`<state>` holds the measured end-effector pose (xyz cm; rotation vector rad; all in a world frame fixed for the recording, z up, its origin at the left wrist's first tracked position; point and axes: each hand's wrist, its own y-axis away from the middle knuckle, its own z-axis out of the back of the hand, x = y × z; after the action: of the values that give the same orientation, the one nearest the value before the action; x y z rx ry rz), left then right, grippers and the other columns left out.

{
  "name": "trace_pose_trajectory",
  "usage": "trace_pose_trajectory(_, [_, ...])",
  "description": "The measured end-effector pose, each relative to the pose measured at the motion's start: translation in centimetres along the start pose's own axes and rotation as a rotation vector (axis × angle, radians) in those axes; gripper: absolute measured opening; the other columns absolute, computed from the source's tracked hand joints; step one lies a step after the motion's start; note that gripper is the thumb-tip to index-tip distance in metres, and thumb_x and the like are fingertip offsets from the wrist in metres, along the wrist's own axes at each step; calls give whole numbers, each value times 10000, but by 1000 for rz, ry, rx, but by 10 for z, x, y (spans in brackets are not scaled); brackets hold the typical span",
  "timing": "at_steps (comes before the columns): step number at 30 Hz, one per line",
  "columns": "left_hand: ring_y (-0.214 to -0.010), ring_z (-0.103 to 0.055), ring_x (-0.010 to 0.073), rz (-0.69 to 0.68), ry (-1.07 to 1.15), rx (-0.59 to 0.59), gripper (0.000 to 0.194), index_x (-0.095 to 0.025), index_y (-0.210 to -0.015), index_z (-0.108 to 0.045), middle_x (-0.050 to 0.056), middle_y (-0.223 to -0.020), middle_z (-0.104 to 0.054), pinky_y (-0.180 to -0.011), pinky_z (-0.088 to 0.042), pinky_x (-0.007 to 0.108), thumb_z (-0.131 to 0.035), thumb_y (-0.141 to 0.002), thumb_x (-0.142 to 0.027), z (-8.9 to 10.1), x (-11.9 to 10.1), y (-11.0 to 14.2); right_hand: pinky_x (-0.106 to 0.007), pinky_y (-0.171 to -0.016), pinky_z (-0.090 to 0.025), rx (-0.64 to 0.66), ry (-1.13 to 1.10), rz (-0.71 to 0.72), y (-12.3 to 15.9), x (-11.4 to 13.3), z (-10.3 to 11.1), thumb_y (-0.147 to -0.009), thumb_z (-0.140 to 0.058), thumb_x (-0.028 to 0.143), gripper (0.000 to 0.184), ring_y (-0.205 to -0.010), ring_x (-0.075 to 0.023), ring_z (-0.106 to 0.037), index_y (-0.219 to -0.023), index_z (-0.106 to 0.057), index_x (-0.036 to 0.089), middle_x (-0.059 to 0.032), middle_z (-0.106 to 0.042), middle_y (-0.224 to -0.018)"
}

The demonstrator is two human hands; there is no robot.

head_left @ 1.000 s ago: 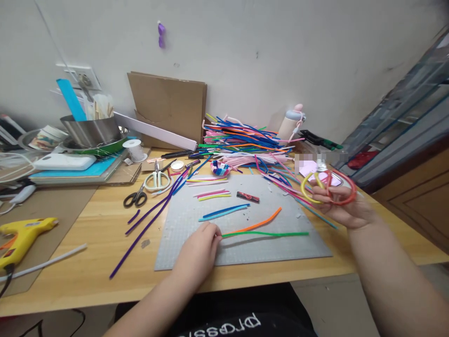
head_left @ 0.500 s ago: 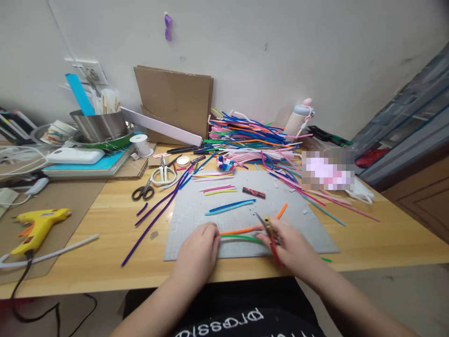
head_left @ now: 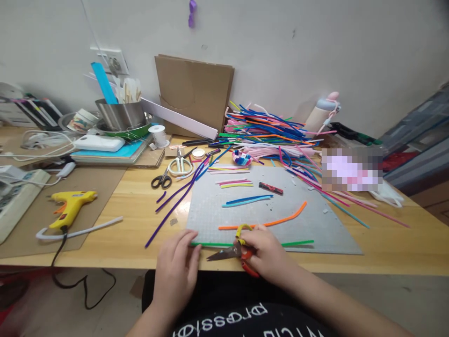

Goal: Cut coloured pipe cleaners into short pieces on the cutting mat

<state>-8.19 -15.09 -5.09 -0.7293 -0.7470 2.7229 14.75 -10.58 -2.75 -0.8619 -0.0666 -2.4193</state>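
My right hand (head_left: pixel 267 252) is closed round a pair of scissors (head_left: pixel 231 249) with yellow and red handles; their blades point left, just in front of the green pipe cleaner (head_left: pixel 298 243). That pipe cleaner lies along the near edge of the grey cutting mat (head_left: pixel 315 224). My left hand (head_left: pixel 176 269) rests at the table's front edge with its fingers loosely spread, fingertips touching the green pipe cleaner's left end. An orange pipe cleaner (head_left: pixel 280 219) lies just behind the scissors.
A big heap of coloured pipe cleaners (head_left: pixel 266 135) fills the back of the table. Short cut pieces (head_left: pixel 245 200) lie on the mat. White and black scissors (head_left: pixel 171 171), long purple pipe cleaners (head_left: pixel 175 201), a yellow glue gun (head_left: pixel 70 206) and a steel pot (head_left: pixel 121 114) are at left.
My right hand came down from the right with the scissors to the mat's near edge. The green and orange pipe cleaners shifted. My left hand slid back towards me. The view turned left.
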Motion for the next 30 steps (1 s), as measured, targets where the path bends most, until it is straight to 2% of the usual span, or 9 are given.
trace_pose_trajectory(2, [-1044, -521, 248, 32, -98, -89, 319, -186, -1148, -489, 115, -1076, -583, -929, -379, 431, -536, -836, -147, 3, 10, 12, -279, -649, -276, 4, 39, 1, -6, 2, -3, -748, -536, 112, 179, -566, -123, -403, -604, -460, 186, 35, -528, -581])
trace_pose_trajectory(4, [-1020, -528, 257, 51, -154, -108, 314, -180, -1134, -502, 117, -1057, -589, -904, -371, 428, -540, -824, -150, 6, 17, 23, -272, -642, -271, 14, 52, -18, -11, 3, -4, -742, -541, 124, 166, -577, -126, -415, -606, -467, 187, 34, -533, -588])
trace_pose_trajectory(10, [-1018, -513, 247, 74, -194, -16, 340, -231, -1175, -564, 95, -1074, -584, -885, -344, 396, -491, -846, -180, 10, 21, 34, -267, -648, -288, 52, 50, -40, -16, 3, -3, -740, -543, 126, 130, -625, -139, -470, -635, -503, 192, 27, -555, -615])
trace_pose_trajectory(15, [-1019, -499, 247, 129, -212, -3, 361, -272, -1199, -597, 86, -1069, -585, -891, -326, 400, -459, -867, -236, 7, 17, 34, -268, -653, -295, 52, 76, -37, -17, 2, -4, -748, -536, 125, 112, -629, -138, -481, -661, -520, 195, 24, -564, -632])
trace_pose_trajectory(22, [-1028, -488, 255, 78, -318, 35, 400, -364, -1232, -571, 65, -1085, -592, -891, -302, 413, -517, -841, -302, 4, 19, 35, -267, -657, -311, 72, 91, -46, -18, 2, -4, -764, -528, 150, 95, -645, -147, -486, -687, -548, 202, 17, -587, -653])
trace_pose_trajectory(26, [-1028, -489, 265, 103, -307, 23, 371, -341, -1197, -606, 80, -1076, -590, -896, -302, 428, -505, -845, -287, 4, 16, 34, -250, -613, -318, 101, 57, -134, -18, 1, 1, -741, -534, 151, 84, -650, -151, -497, -680, -554, 204, 15, -602, -659])
trace_pose_trajectory(30, [-1037, -487, 287, 131, -278, 26, 355, -316, -1179, -626, 94, -1078, -587, -905, -300, 448, -485, -855, -283, 4, 12, 32, -235, -552, -319, 157, -46, -288, -17, -1, 12, -750, -555, 224, 63, -633, -146, -521, -693, -572, 204, 11, -617, -687])
